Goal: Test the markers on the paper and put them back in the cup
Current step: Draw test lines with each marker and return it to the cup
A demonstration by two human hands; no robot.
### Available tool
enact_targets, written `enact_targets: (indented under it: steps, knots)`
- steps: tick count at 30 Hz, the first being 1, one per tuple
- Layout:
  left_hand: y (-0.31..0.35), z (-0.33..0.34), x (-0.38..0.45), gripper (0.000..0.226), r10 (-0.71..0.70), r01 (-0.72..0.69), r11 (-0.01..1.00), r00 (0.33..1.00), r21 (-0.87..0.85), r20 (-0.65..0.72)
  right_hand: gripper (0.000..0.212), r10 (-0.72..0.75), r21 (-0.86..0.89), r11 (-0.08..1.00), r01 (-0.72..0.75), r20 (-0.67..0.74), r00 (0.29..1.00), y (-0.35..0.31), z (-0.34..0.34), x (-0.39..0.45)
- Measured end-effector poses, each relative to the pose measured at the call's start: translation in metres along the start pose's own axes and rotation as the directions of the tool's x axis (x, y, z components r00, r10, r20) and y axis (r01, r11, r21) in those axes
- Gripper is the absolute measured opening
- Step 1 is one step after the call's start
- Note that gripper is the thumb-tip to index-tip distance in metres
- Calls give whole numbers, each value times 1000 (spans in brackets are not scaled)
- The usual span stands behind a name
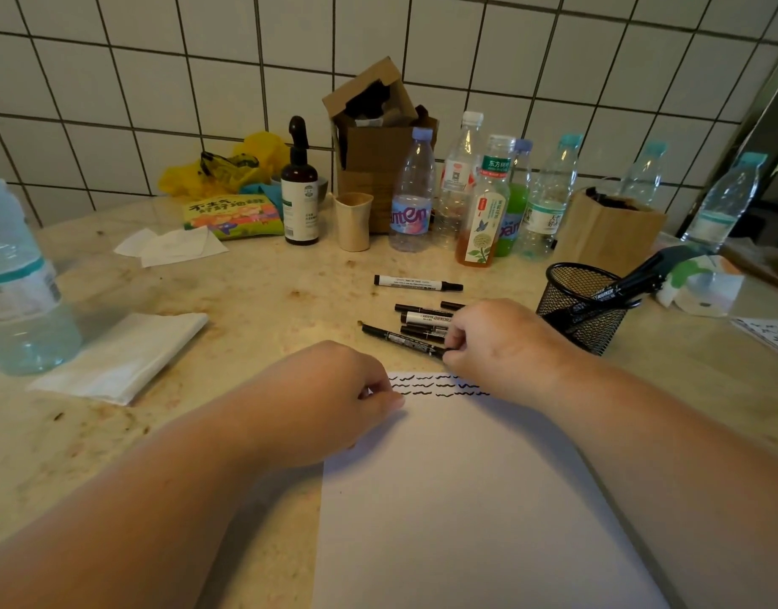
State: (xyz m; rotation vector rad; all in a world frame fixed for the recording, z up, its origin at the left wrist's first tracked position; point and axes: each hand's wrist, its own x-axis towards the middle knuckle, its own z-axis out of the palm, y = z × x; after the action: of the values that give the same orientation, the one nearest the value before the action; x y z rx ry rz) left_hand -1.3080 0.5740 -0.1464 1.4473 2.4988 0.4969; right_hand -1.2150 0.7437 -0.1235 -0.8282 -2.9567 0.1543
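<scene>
Far left on the speckled beige stone worktop [255, 309]: a clear plastic water bottle with a teal label [16, 279], then a folded white tissue [123, 353]. Left hand [334, 389] with fingers curled, fingertips pressing the top left corner of the white sheet of paper [466, 498], just beside three rows of black wavy test strokes [440, 385]. Beyond the sheet, a loose cluster of black markers [422, 320] lying flat, one white-barrelled black-capped marker [416, 283] apart behind them. Right hand [492, 340] curled, pinching the near end of a thin black marker [400, 338] at the paper's top edge. Further right, a black wire-mesh cup [580, 309] standing upright, several black markers [620, 290] leaning inside it.
</scene>
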Motion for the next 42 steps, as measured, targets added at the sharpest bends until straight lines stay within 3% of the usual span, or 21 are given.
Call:
enact_targets:
  steps: [4, 6, 8, 10, 13, 15, 17, 19, 21, 23, 25, 27, 30, 32, 33, 35, 37, 39, 42]
  knots:
    - [0, 1, 0, 29, 3, -3, 1000, 1000, 10, -18, 8, 50, 251, 967, -43, -22, 998, 18, -16, -31]
    - [1, 1, -1, 29, -1, 2, 1000, 1000, 13, -25, 4, 82, 467, 882, -62, -22, 996, 30, -14, -38]
    - [0, 1, -1, 28, -10, 10, 1000, 1000, 5, -29, 14, 88, 726, 683, -80, 27, 996, 40, -8, -42]
    - [1, 2, -2, 27, -22, 21, 1000, 999, -10, -33, 23, 70, 874, 480, -74, 46, 997, 47, 0, -44]
    - [2, 3, -3, 25, -19, 18, 1000, 999, -9, -47, 8, 13, 960, 278, -22, 19, 1000, 48, 7, -48]
    - [3, 3, -2, 27, 0, -2, 1000, 998, -26, -62, 24, -45, 986, 169, 0, 7, 999, 46, 10, -50]
    - [8, 2, -3, 36, 24, -31, 996, 997, -89, -79, 28, -105, 984, 175, 36, -18, 994, 41, 11, -52]
    - [15, 0, -4, 48, 66, -78, 987, 994, -141, -89, 22, -176, 962, 251, 107, -64, 982, 36, 12, -53]
    - [22, 1, -5, 38, 123, -140, 971, 988, -193, -97, 20, -233, 949, 268, 168, -106, 967, 35, 13, -55]
    - [25, 3, -5, 5, 149, -176, 950, 981, -260, -123, 25, -277, 957, 210, 199, -137, 951, 34, 13, -58]
    - [24, 4, -6, 22, 157, -194, 930, 977, -313, -142, 33, -285, 976, 124, 177, -136, 949, 34, 13, -59]
    - [23, 0, -6, 23, 164, -178, 916, 984, -360, -68, 28, -319, 969, 141, 203, -149, 936, 36, 12, -58]
    - [17, -9, -12, 23, 316, -137, 799, 924, -585, 216, 27, -375, 935, 144, 323, -250, 892, 42, 4, -61]
    - [7, -15, -15, 23, 364, -71, 715, 887, -695, 284, 18, -225, 937, 56, 346, -326, 918, 53, -6, -62]
    - [2, -18, -15, 24, 333, -40, 704, 901, -709, 279, 16, -133, 941, 18, 339, -334, 933, 60, -10, -61]
    - [-2, -19, -11, 28, 162, -20, 792, 970, -610, 180, 18, 34, 957, 32, 288, -289, 957, 71, -10, -54]
    - [2, -15, -5, 27, -35, 40, 937, 999, -346, 20, 33, 192, 969, 193, 156, -193, 962, 72, -3, -46]
    - [7, -8, -1, 28, -93, 86, 989, 994, -122, -55, 38, 323, 941, 338, -14, -102, 941, 67, 3, -41]
    - [5, -3, -1, 35, -113, 112, 994, 992, -18, -50, 31, 389, 900, 411, -145, -29, 921, 63, 5, -42]
